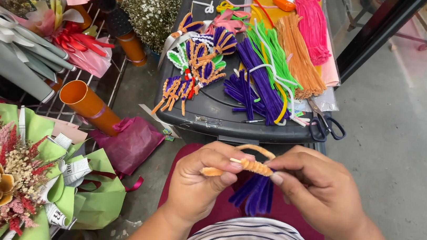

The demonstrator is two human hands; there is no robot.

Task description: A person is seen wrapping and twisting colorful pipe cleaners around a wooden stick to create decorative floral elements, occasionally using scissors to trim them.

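Both hands' fingers pinch the orange pipe cleaner point(251, 166) — purple bundle point(256, 193) half hidden.

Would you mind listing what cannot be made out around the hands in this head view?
- Purple bundle: top hidden behind the right hand.
- Orange pipe cleaner: left end covered by left hand fingers.
- Bouquet: cut off by the left edge.
- Scissors: blades hidden under pipe cleaners.

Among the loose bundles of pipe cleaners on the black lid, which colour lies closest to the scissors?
The purple bundle: its lower ends stop just left of the scissors. The green, orange and pink bundles lie higher up the black lid.
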